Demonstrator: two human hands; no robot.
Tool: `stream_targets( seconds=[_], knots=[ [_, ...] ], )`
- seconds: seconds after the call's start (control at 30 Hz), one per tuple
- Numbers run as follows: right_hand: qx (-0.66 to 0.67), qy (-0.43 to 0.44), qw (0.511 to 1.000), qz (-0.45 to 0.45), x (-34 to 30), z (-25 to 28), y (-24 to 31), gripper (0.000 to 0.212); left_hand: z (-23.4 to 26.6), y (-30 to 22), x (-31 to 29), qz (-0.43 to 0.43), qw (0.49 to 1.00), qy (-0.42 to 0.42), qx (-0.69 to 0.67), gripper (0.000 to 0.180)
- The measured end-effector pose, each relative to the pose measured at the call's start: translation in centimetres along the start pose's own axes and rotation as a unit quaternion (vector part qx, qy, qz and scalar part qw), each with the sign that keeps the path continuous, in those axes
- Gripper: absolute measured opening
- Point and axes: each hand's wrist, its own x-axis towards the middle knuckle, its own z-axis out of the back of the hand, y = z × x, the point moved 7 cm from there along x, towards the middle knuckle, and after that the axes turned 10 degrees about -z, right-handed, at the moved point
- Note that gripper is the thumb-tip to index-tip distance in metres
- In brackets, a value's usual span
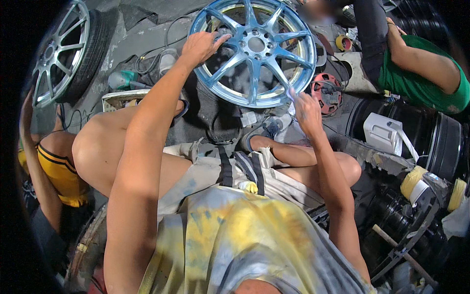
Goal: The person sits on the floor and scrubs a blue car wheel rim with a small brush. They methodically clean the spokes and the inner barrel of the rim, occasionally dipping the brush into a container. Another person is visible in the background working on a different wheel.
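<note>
A blue multi-spoke wheel rim (254,73) is in front of me at the top of the head view, with pale yellowish patches along its inner barrel. My left hand (199,48) reaches to its left side; thumb and fingers are stretched apart by a spoke, and nothing shows in them. At the rim's lower right edge is my right hand (307,112), its fingers curled. A small pale purple piece (292,94) sticks up from those fingers against the rim; blur hides what it is.
A tyre-mounted silver wheel (61,54) stands at the left, held by another person. At the right sits a person in a green shirt (431,73). A red round tool or reel (327,94), a tape roll (343,43), a white container (383,133) and black wheel barrels (440,142) lie around. Cables cross the floor.
</note>
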Motion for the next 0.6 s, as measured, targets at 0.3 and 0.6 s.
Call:
stream_targets(
  seconds=[0.3,0.6],
  knots=[
    [0.429,0.118,0.826,-0.347,-5.8,-5.0,-5.9,0.038,-0.4,-0.2,-0.3,0.001,1.000,-0.025,0.006,0.076],
    [0.511,0.065,0.748,-0.419,0.4,-6.5,-4.5,0.040,-2.2,-1.4,-4.0,0.142,0.989,-0.015,-0.037,0.078]
  ],
)
